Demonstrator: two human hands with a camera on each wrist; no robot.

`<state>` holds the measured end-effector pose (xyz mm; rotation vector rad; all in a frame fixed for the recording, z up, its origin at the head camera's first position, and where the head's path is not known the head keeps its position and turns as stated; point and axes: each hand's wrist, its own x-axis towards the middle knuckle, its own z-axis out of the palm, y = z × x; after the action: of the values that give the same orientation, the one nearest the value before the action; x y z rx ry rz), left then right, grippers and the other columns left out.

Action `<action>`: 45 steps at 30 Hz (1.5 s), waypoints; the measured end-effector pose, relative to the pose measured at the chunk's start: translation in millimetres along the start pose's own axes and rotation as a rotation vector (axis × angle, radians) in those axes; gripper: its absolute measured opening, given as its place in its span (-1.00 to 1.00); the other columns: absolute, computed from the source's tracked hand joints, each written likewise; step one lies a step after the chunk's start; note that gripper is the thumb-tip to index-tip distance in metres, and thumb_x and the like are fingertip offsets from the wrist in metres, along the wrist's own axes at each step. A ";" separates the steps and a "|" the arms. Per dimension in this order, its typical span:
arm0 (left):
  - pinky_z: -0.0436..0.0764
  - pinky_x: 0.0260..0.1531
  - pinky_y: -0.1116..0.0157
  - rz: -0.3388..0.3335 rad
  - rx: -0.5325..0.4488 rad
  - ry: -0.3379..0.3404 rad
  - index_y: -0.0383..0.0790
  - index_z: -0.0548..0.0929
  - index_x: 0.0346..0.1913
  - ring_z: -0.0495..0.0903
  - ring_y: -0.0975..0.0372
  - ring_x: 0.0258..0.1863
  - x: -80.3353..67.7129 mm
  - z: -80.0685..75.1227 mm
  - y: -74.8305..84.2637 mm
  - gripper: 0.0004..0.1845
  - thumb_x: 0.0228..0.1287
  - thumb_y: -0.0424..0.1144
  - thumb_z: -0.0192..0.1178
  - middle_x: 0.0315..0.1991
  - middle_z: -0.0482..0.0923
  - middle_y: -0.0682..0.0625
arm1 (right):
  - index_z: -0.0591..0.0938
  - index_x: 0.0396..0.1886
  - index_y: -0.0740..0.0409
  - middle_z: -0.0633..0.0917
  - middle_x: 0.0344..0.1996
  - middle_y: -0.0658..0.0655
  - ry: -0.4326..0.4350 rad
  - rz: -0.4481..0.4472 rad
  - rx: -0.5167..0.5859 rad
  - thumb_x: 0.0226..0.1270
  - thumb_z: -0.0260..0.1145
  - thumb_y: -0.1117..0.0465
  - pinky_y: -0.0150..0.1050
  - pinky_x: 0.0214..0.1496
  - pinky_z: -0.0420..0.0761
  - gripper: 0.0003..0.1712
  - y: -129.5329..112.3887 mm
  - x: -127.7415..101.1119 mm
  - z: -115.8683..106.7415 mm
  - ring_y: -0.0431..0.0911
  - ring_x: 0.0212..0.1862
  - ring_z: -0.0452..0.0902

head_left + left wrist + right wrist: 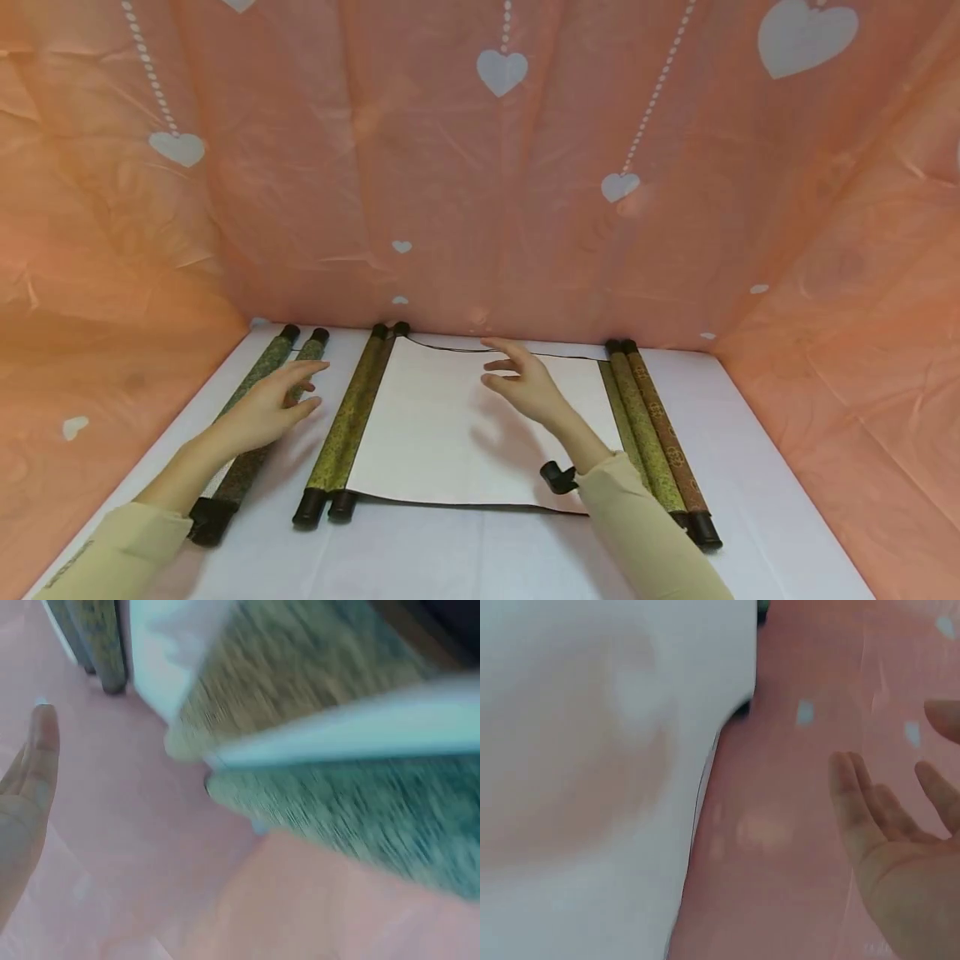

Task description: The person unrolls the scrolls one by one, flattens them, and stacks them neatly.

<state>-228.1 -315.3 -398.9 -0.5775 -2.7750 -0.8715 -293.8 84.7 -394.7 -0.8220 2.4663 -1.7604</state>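
Over a scroll with green patterned rollers point(238, 479) and black end caps at the left, my left hand point(258, 408) hovers with fingers spread and nothing in them. My right hand point(528, 387) is held above a white paper sheet point(427, 425), its fingers loosely bent and holding nothing. Yellow-green rolls point(337, 425) border this sheet on the left. On its right lie a green roll point(648, 433) and a brown patterned roll point(667, 425). The left wrist view shows the left scroll's teal roll point(345, 817) up close, blurred.
The scrolls lie on a white-covered table point(420, 558). Orange-pink cloth point(480, 208) with white hearts rises behind and on both sides. A thin dark cord point(453, 348) runs along the sheet's far edge. A black band-like piece point(558, 477) sits at the right wrist.
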 end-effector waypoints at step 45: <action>0.55 -0.56 0.28 -0.337 -0.166 -0.049 -0.57 0.33 0.45 0.49 0.28 -0.51 -62.0 -14.0 -74.6 -0.45 0.63 -0.24 0.07 0.22 0.47 -0.60 | 0.36 0.60 -0.01 0.57 0.38 0.01 -0.389 0.378 -0.054 0.44 0.38 0.18 -0.35 0.15 0.56 -0.22 -54.0 38.4 270.2 -0.16 -0.35 0.74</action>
<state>-201.8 -398.8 -442.9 -0.1538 -2.9110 -1.1773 -225.0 -181.6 -436.2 -0.5801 2.2337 -1.2766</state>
